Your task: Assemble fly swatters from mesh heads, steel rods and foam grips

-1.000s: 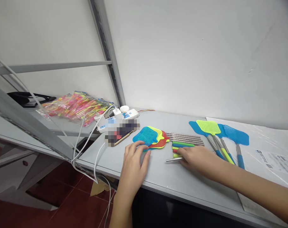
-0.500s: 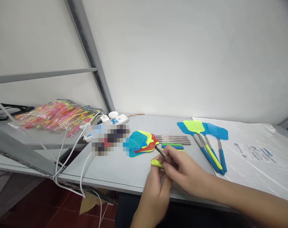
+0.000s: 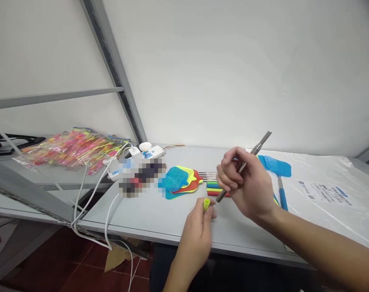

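My left hand (image 3: 197,227) is closed around a yellow-green handle sleeve (image 3: 206,202), its hollow end facing up. In my right hand (image 3: 248,182) is a metal telescopic rod (image 3: 260,145), slanting so that its lower end (image 3: 220,198) points at the sleeve, a small gap apart. Beyond my hands lie coloured handle sleeves (image 3: 213,189), several metal rods (image 3: 208,174) and a pile of fly swatter heads in blue (image 3: 176,179), yellow and red (image 3: 192,185). To the right, partly behind my right hand, is a blue fly swatter (image 3: 281,190) with its handle on.
White plastic wrapping (image 3: 321,219) with a label covers the right side of the table. At the left are a power strip (image 3: 152,153), white cables (image 3: 107,223), a metal frame post (image 3: 119,77) and bagged colourful items (image 3: 71,150). A blurred patch hides something beside the swatter heads.
My right hand has risen to the right and turned the rod, now upright and slanting. The sleeve in my left hand has tipped from lying sideways to pointing up.
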Tool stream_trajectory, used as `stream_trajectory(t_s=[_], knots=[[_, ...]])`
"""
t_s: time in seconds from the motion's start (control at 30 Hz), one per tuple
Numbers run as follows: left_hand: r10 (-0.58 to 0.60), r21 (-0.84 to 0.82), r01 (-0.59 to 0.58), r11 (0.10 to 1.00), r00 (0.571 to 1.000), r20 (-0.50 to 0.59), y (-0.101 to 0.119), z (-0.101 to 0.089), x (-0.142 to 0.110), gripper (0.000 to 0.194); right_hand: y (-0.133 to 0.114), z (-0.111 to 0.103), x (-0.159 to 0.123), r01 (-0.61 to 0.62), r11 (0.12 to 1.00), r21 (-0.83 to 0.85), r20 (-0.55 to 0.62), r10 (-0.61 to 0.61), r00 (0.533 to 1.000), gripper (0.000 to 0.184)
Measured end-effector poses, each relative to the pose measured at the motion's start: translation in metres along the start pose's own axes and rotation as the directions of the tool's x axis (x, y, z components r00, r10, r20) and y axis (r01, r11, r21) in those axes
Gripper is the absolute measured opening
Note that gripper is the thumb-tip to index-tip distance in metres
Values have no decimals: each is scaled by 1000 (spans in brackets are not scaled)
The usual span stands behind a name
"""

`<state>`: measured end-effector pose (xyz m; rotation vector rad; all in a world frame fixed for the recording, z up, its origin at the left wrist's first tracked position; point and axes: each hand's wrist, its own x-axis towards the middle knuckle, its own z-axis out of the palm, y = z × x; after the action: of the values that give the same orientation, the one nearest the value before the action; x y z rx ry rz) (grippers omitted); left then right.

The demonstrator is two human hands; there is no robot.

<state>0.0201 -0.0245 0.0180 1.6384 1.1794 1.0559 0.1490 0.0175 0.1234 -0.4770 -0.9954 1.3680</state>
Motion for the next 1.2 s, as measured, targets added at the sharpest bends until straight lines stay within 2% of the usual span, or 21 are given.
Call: stream_trajectory(t_s=[0.1,0.23,0.57,0.87,1.1,1.2], knots=[[-3,17,2,1000,1000,9,0,0,-1,24,12,10,3,15,1000,25,40,-16,999,36],[-2,50,2,999,1000,3,-1,-2,-1,21,21,12,2,11,1000,-10,71,-10,997,35],[52,1,-52,999,999,3,0,-2,-3,22,17,12,0,-9,999,-53,126,16,992,34],[71,98,-69,993,997,-19,2,-9,-8,24,12,21,0,-20,998,-52,181,29,983,31],[69,113,-71,991,997,23,4,-9,-12,24,13,24,-1,-72,997,-14,196,74,978,29],[75,74,-76,994,997,17,5,-9,-14,24,21,21,-6,-138,989,-51,213,145,966,30]])
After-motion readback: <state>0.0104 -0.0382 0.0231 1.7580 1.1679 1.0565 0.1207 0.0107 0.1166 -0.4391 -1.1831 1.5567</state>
